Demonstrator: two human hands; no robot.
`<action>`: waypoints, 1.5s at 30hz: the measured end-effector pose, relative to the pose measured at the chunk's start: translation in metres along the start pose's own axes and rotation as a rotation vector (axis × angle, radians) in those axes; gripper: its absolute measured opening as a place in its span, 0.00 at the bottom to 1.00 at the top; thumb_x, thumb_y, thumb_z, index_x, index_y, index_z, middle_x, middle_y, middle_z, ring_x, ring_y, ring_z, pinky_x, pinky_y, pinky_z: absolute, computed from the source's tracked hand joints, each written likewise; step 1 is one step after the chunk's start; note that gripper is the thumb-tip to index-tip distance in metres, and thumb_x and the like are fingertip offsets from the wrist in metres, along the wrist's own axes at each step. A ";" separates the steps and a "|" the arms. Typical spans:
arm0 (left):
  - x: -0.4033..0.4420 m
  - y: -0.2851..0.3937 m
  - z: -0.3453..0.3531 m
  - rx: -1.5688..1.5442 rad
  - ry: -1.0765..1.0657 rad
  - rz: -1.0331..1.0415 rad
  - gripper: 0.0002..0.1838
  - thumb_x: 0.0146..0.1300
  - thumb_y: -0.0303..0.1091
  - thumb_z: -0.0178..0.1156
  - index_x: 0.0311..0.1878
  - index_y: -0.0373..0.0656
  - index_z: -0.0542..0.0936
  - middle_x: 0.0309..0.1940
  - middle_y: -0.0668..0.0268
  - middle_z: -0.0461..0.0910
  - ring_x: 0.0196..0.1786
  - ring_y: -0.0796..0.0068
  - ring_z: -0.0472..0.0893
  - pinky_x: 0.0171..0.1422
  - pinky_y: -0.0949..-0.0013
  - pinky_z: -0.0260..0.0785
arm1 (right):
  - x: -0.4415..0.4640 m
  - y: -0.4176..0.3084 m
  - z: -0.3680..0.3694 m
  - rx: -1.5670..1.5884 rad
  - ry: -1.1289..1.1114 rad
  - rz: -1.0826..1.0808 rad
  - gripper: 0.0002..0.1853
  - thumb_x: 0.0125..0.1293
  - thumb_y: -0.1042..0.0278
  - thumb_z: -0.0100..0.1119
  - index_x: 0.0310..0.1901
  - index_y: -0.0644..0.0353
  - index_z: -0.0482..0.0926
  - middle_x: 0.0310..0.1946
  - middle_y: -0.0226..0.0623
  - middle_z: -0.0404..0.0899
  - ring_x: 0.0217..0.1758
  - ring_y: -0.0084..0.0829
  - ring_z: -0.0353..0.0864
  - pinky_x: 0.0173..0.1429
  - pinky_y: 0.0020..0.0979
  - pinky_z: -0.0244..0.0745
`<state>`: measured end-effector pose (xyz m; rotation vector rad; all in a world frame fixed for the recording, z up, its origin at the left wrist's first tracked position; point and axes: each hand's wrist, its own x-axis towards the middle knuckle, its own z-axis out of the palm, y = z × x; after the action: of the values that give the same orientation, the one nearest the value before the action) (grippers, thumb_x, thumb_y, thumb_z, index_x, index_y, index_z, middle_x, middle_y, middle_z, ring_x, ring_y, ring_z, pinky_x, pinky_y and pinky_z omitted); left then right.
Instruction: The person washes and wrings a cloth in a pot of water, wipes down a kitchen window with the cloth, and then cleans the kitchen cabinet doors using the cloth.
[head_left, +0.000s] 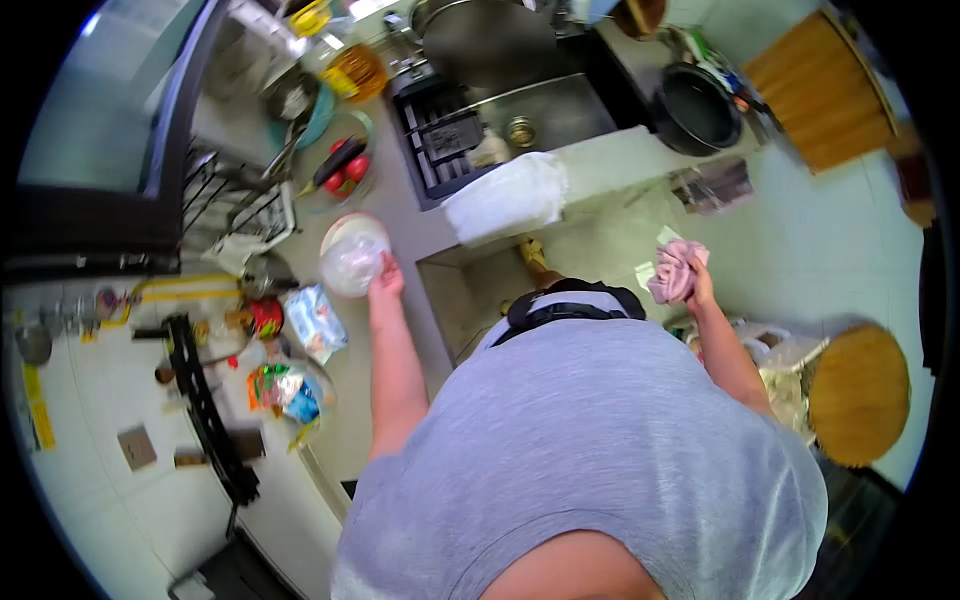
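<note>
My left hand (388,278) is at the edge of a white bowl (338,228) with a reddish rim, on the counter to the left. Its fingers are closed on crumpled clear plastic (352,262), which looks like a bag and covers much of the bowl. Whether the fingers also grip the rim is hidden. Out to the right, my right hand (703,288) is wrapped around a bunched pink cloth (674,270), held in the air above the floor.
Ahead is a sink (560,110) with a pan (485,45) over it and a white towel (508,196) on its front edge. Tomatoes and an eggplant fill a glass bowl (345,165). A blue-white packet (316,322) lies left; a round wooden stool (858,395) stands right.
</note>
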<state>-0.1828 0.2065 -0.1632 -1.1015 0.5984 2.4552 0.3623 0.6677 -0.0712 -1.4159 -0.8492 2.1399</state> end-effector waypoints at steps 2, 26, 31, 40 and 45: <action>0.021 0.013 -0.011 0.072 -0.024 0.020 0.09 0.68 0.28 0.58 0.47 0.36 0.81 0.37 0.51 0.86 0.37 0.57 0.87 0.42 0.61 0.84 | 0.007 -0.008 -0.022 0.024 -0.009 -0.011 0.28 0.67 0.51 0.57 0.63 0.59 0.72 0.55 0.39 0.81 0.57 0.37 0.81 0.64 0.40 0.75; -0.187 -0.219 0.072 0.981 0.101 0.284 0.16 0.67 0.37 0.60 0.55 0.41 0.78 0.40 0.61 0.85 0.37 0.70 0.83 0.39 0.71 0.78 | 0.231 -0.324 0.060 -1.221 0.025 -0.777 0.26 0.68 0.56 0.58 0.63 0.63 0.72 0.53 0.48 0.81 0.56 0.40 0.80 0.61 0.36 0.73; -0.213 -0.359 0.179 1.533 -0.470 0.684 0.13 0.70 0.26 0.57 0.55 0.39 0.78 0.37 0.64 0.83 0.36 0.74 0.84 0.41 0.76 0.75 | 0.220 -0.326 0.063 -1.277 -0.199 -0.809 0.28 0.62 0.64 0.61 0.65 0.57 0.71 0.59 0.51 0.75 0.61 0.52 0.76 0.66 0.40 0.71; -0.260 -0.578 0.305 1.852 -1.428 0.763 0.19 0.62 0.19 0.58 0.57 0.40 0.77 0.44 0.54 0.82 0.49 0.61 0.83 0.53 0.63 0.76 | 0.266 -0.262 0.091 -1.683 -0.022 -0.462 0.48 0.58 0.55 0.68 0.77 0.34 0.50 0.80 0.45 0.34 0.78 0.63 0.48 0.74 0.58 0.60; -0.195 -0.652 0.312 1.952 -1.119 0.455 0.30 0.64 0.22 0.59 0.70 0.36 0.66 0.50 0.54 0.81 0.46 0.64 0.83 0.52 0.67 0.77 | 0.261 -0.263 0.095 -1.728 0.033 -0.304 0.47 0.61 0.52 0.64 0.78 0.33 0.47 0.81 0.38 0.34 0.79 0.59 0.46 0.76 0.61 0.51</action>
<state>0.0764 0.8824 0.0291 1.0896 1.9746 1.0586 0.1805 1.0019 -0.0317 -1.5976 -2.9268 0.7784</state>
